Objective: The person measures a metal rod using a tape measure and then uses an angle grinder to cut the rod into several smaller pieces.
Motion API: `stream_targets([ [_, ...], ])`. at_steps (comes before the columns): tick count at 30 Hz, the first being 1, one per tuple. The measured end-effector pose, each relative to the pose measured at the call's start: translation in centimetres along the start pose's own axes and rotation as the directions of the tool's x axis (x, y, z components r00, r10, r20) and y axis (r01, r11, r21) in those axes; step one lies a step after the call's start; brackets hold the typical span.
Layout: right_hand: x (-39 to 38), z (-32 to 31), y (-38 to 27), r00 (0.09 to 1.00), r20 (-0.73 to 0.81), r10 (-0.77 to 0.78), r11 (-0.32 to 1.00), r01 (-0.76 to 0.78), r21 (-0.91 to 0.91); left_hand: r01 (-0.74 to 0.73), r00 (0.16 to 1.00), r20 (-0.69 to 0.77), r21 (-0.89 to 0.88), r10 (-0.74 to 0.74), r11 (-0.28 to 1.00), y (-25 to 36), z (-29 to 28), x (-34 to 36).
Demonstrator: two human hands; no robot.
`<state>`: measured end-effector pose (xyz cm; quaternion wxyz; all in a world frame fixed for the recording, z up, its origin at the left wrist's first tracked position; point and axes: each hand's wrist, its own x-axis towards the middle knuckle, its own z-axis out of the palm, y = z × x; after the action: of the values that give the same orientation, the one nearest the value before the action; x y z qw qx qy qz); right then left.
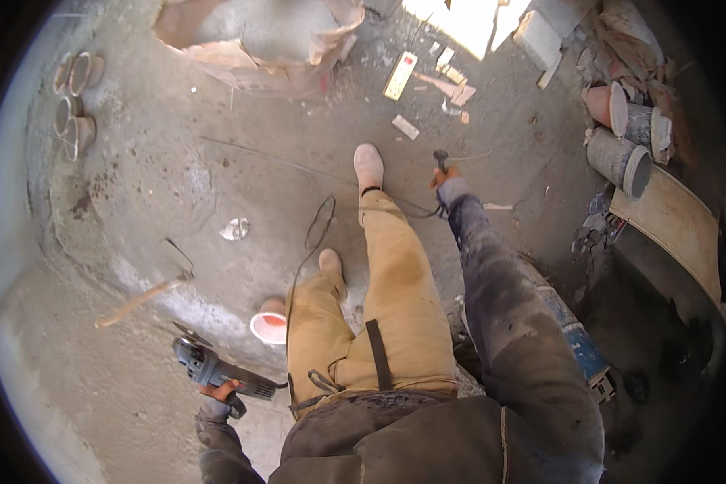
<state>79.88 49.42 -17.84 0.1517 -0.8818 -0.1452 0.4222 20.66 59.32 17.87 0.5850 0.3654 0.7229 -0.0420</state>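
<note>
My left hand grips a dark angle grinder at the lower left, its disc up and its cord leading across my legs. In my right hand, held out ahead beside my right boot, is a small black plug with cord hanging from it. The cord loops over the floor near my feet. A white power strip lies on the floor beyond my right hand.
A large open sack stands ahead. Buckets sit at the left wall and right, near a curved board. A wooden-handled tool and pink pot are at left. A blue object sits by my right leg.
</note>
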Motion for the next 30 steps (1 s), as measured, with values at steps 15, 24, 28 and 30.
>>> stream_targets([
  [15, 28.9, 5.6, -7.1, 0.994, 0.027, -0.101, 0.753, 0.095, -0.651, 0.037, 0.938, 0.344, 0.048, -0.051, 0.998, -1.3, 8.8, 21.5],
  [24, 35.1, 8.4, -6.6, 0.998, -0.006, -0.066, 0.663, 0.039, -0.747, 0.194, 0.971, 0.224, -0.554, -0.08, 0.81, -7.5, 14.4, 28.0],
  [28, 35.3, 9.6, -6.4, 0.997, -0.064, -0.035, 0.614, -0.029, -0.789, 0.221, 0.963, 0.255, -0.55, -0.089, 0.805, -7.6, 15.8, 28.5],
  [30, 34.9, 9.7, -6.7, 0.998, -0.06, -0.011, 0.584, -0.043, -0.811, 0.238, 0.957, 0.275, -0.553, -0.094, 0.798, -7.3, 16.2, 28.6],
])
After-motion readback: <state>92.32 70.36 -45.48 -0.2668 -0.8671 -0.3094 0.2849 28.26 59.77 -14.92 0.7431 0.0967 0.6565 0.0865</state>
